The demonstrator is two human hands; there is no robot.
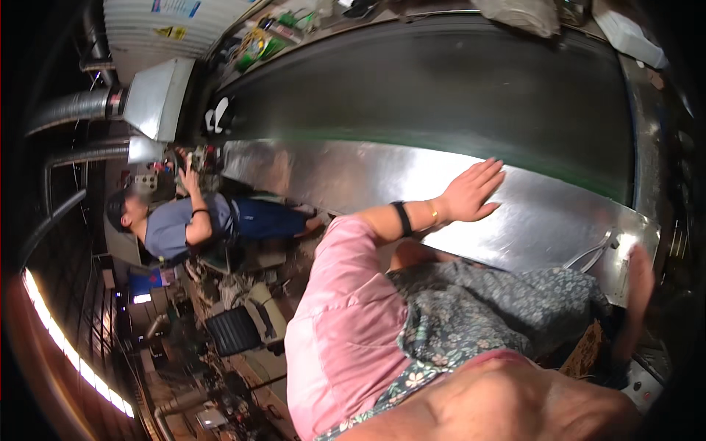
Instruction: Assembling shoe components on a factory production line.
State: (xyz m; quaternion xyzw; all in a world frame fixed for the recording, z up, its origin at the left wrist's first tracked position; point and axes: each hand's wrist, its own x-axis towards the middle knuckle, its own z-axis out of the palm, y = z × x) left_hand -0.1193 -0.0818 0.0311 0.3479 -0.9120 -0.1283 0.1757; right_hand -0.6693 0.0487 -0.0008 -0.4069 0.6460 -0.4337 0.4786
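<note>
My left hand (474,191) is stretched out over the shiny metal ledge (316,176), its fingers extended and holding nothing. Its fingertips reach the border of a dark green-black conveyor belt (434,81); whether the palm touches the metal I cannot tell. At the right side my right hand (640,275) is raised close to the ledge's right end, smeared by motion, so its fingers do not show clearly. Beside it a thin pale loop (588,253) lies on the metal. Two white flat pieces (217,115) are at the belt's left end.
A co-worker (184,224) sits at the left with hands raised near a machine. A metal hood (159,99) with a duct (70,112) stands behind. Clutter (261,44) lines the belt's far side, with a plastic bag (522,15) and a white container (629,37) farther right.
</note>
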